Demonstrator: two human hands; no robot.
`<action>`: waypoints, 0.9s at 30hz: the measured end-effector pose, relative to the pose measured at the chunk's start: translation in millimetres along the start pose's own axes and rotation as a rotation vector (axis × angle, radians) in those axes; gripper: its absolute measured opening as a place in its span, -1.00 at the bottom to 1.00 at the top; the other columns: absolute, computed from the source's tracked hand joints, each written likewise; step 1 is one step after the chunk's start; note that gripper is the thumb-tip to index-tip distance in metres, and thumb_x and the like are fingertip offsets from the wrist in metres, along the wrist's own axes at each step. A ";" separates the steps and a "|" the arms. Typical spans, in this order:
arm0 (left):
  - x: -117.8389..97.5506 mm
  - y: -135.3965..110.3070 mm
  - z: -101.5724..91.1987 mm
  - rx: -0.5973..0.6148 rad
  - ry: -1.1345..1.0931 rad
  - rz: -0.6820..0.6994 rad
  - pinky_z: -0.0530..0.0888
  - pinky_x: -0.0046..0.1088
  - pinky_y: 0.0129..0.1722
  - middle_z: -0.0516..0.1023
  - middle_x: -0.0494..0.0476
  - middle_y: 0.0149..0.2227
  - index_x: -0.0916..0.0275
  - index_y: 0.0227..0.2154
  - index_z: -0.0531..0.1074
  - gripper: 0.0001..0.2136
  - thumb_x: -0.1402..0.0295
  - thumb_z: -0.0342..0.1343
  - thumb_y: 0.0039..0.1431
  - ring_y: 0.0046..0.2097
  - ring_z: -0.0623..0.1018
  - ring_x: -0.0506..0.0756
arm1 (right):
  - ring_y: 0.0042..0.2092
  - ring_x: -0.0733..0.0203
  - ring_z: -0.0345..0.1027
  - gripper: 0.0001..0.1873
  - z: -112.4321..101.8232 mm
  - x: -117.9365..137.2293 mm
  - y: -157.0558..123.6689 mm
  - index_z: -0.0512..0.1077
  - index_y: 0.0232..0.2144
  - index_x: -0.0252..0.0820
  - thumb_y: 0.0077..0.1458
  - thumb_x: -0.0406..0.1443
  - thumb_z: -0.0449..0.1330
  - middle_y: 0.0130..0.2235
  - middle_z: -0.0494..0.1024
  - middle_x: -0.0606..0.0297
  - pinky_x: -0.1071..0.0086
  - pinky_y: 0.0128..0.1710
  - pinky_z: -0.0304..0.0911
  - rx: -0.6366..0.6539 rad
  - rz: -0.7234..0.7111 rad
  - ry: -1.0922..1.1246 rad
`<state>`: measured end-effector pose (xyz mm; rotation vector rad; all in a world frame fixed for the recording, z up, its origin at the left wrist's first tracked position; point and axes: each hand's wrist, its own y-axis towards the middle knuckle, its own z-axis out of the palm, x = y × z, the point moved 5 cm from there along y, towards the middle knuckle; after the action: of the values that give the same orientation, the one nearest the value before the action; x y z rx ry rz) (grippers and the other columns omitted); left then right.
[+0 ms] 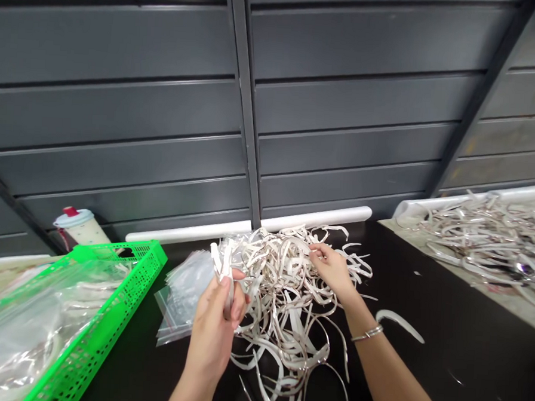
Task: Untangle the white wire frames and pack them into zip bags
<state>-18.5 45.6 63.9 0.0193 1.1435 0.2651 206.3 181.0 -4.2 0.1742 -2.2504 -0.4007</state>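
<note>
A large tangled pile of thin white-and-silver strips (284,309) lies on the black table top (443,353). My left hand (214,323) is shut on a small bunch of these strips (222,270) at the pile's near left side. At the far side of the tangle, my right hand (332,268) pinches a strip between its fingertips. A thin bracelet (367,333) circles my right wrist. One loose strip (398,324) lies apart to the right.
A bright green perforated crate (114,300) holding clear plastic bags stands at left, and a stack of zip bags (184,295) lies beside the pile. Farther back are a lidded cup (80,226) and a white tube (248,224). Another strip heap (489,242) sits at right, before a grey slatted wall (119,121).
</note>
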 end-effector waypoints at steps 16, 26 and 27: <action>-0.2 -1.9 0.7 0.014 0.033 -0.006 0.29 -0.43 -0.29 0.21 -0.12 -0.62 0.23 -0.19 0.43 -0.74 0.20 0.10 0.12 -0.55 0.16 -0.06 | 0.04 -0.08 0.18 -0.70 65.8 42.3 -30.4 0.51 -0.13 -0.16 0.04 -0.27 0.22 -0.03 0.40 0.06 0.06 0.04 0.03 0.178 -0.197 -0.043; -4.0 -5.5 7.3 0.006 0.024 -0.053 0.24 -0.45 -0.38 0.30 -0.08 -0.57 0.24 -0.13 0.40 -0.71 0.26 0.13 0.09 -0.53 0.20 -0.05 | -0.05 0.04 0.30 -0.83 46.4 48.1 -24.4 0.41 -0.49 -0.20 0.06 -0.23 0.16 -0.15 0.46 0.15 0.11 0.00 0.13 0.284 -0.186 0.299; -4.0 -5.6 7.9 0.007 0.019 -0.053 0.24 -0.45 -0.38 0.32 -0.08 -0.57 0.24 -0.13 0.39 -0.71 0.26 0.13 0.10 -0.53 0.21 -0.05 | -0.13 0.09 0.35 -0.78 40.3 51.2 -24.6 0.40 -0.44 -0.21 0.12 -0.19 0.09 -0.21 0.49 0.15 0.17 -0.07 0.20 0.306 -0.191 0.348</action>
<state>-11.9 40.3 69.9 -0.0076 1.1624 0.2149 142.2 154.0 -0.7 0.5768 -1.9437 -0.1101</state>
